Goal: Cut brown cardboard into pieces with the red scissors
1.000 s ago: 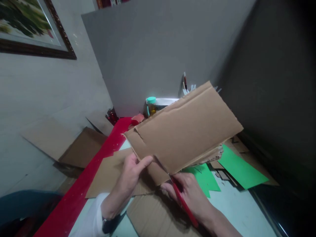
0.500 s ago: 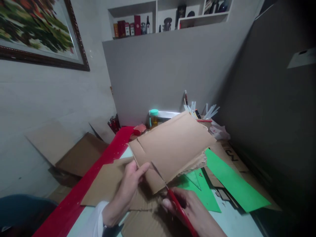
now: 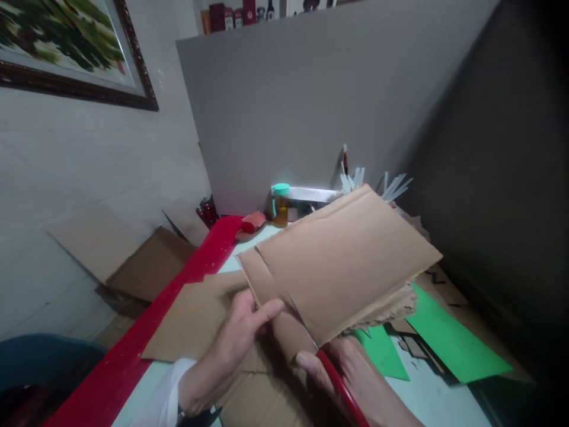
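A brown piece of cardboard (image 3: pixel 347 255) is held up above the table, tilted, with a ragged torn edge on its near right side. My left hand (image 3: pixel 237 335) grips its left end, thumb on top. In my right hand (image 3: pixel 338 373) are red-handled scissors (image 3: pixel 340 385), wrapped by the fingers. Their blades are at the cardboard's near edge, where a cut line runs inward beside my left thumb. Another slit shows at the far left corner. The lower blade is hidden under the cardboard.
More cardboard (image 3: pixel 191 314) lies under my hands. Green sheets (image 3: pixel 457 338) are at the right. A turquoise-lidded jar (image 3: pixel 280 204) stands at the back, near a red strip (image 3: pixel 178 296) along the left edge. A grey panel (image 3: pixel 311 112) rises behind the table.
The view has tipped down. The cardboard has shifted right and its far end has swung, showing more of it. The scissors remain at the cut, their blades now less visible.
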A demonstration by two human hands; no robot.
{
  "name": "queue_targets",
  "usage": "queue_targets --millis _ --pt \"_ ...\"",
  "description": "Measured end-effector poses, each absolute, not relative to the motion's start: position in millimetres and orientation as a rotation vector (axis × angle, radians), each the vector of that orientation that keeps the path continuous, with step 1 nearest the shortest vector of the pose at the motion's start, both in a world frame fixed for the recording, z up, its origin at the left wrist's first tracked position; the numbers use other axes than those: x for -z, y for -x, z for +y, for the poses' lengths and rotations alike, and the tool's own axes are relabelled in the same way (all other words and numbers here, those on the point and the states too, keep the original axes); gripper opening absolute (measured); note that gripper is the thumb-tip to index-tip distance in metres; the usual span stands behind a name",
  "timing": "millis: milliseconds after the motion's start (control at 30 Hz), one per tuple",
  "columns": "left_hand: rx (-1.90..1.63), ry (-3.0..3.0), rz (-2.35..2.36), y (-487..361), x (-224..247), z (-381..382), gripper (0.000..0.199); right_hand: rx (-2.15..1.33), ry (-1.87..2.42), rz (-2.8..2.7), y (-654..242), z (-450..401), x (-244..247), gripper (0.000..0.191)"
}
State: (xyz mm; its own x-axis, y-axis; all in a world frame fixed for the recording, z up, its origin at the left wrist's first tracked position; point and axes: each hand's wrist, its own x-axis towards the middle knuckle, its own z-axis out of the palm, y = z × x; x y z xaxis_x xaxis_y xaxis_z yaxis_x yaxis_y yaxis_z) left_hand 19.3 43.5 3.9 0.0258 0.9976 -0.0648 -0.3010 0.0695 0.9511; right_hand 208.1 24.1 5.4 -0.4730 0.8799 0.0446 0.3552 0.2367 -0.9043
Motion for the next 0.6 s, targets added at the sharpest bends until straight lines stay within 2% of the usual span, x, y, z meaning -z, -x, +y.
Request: queue_targets --millis 133,300,433,600 --pt "-1.263 -1.061 1.016 -15.2 -5.5 41.3 0.027 -1.047 1.111 -2.029 -207.2 23.8 0.2 0.029" --pt "-1.233 -1.186 1.042 -13.3 -17.2 37.8 0.031 -0.915 1.123 -2.014 -204.3 21.8 18.2 0.034" --pt "-1.221 -1.230 1.086 -13.0 -20.6 38.2 0.031 -0.951 1.122 -1.942 -201.8 19.2 26.8 0.045" --pt "-1.218 -1.140 0.981 -12.2 -17.2 40.5 0.034 -1.041 1.173 -1.897 -203.2 18.9 25.6 0.039"
